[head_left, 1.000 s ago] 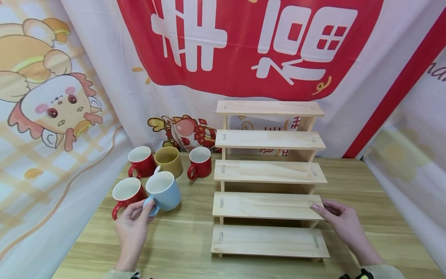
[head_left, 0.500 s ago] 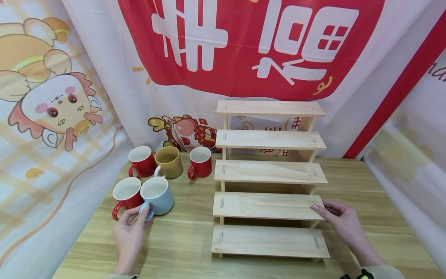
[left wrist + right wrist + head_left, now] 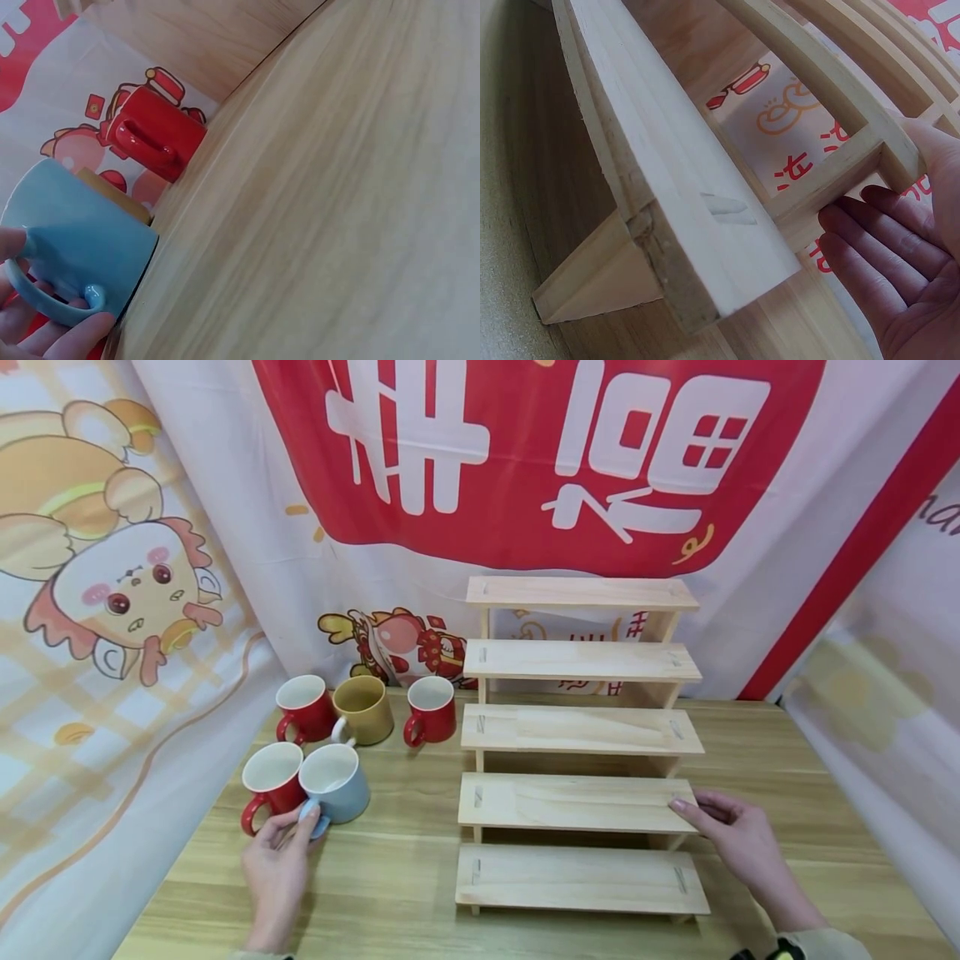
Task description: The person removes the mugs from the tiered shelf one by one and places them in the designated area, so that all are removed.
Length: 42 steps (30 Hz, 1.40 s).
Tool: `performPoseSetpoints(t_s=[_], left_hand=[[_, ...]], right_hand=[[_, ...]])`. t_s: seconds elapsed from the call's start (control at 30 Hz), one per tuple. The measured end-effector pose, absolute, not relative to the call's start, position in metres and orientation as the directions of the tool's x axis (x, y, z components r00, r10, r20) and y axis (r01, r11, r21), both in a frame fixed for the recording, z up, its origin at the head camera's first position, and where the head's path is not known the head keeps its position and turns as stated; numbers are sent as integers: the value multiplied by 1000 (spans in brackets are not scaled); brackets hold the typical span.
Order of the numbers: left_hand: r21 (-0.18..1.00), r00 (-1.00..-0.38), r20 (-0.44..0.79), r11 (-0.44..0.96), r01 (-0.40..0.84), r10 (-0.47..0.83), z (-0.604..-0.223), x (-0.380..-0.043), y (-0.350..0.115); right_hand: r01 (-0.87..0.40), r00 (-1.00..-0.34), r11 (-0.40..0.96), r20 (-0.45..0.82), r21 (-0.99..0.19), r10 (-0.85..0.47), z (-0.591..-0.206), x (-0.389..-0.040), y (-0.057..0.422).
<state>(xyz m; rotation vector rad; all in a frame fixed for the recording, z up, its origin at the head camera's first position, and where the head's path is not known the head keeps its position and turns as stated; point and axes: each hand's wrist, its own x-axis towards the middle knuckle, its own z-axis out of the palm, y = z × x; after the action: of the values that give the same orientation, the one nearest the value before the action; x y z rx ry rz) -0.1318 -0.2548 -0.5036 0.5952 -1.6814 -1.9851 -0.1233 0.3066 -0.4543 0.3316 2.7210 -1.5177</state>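
Observation:
A light blue mug [image 3: 341, 797] stands on the wooden table at the left, its handle pinched by my left hand [image 3: 277, 868]. In the left wrist view, fingers [image 3: 79, 337] lie about that handle and the mug's base meets the tabletop. A red mug [image 3: 277, 785] sits close against its left side. My right hand [image 3: 742, 843] holds the right end of a tiered wooden display shelf [image 3: 577, 802] at the second step from the bottom. Its thumb lies on top of the board; in the right wrist view the other fingers [image 3: 885, 255] reach below, against the side piece.
Behind the blue mug are another red mug [image 3: 307, 714] and a mustard-yellow mug [image 3: 367, 714]. A third red mug [image 3: 432, 718] stands apart, left of the shelf. Printed cloth [image 3: 390, 560] hangs at the back and both sides.
My left hand has lowered the blue mug and brought it left, beside the front red mug; in the last half second it barely shifted. My right hand has stayed on the shelf.

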Motion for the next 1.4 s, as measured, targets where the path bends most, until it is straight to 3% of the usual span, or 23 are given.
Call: performPoseSetpoints(t_s=[0.27,0.4,0.7,0.83,0.97,1.1,1.2,1.3,1.4], left_hand=[[1000,-794,3,-10,12,-608,-496,-131,-257],[991,-791,129,63,114,-599,-483,-130,-249],[901,-795,391,368,229,-463,-458,-121,-223],[884,-848,370,423,197,-379,-448,-120,-208],[828,-922,337,526,194,-192,-444,-129,-194],[663,-956,285,707,246,66,-447,-149,-182],[444,-943,254,841,310,213,-454,-167,-175],[241,-919,259,901,361,299,-462,-181,-171],[134,-902,269,914,383,338,-469,-192,-168]], right_hand=[[193,-976,502,-111,-843,189,-454,-124,307],[196,-975,497,-112,-845,195,-454,-126,308],[166,-980,482,-91,-860,176,-460,-125,310],[167,-980,490,-91,-856,175,-460,-126,310],[169,-980,496,-92,-851,176,-458,-127,309],[158,-980,492,-77,-856,182,-458,-128,308],[147,-980,486,-61,-862,189,-459,-129,309],[132,-981,491,-42,-861,190,-459,-129,310],[90,-984,539,8,-838,177,-457,-130,314]])
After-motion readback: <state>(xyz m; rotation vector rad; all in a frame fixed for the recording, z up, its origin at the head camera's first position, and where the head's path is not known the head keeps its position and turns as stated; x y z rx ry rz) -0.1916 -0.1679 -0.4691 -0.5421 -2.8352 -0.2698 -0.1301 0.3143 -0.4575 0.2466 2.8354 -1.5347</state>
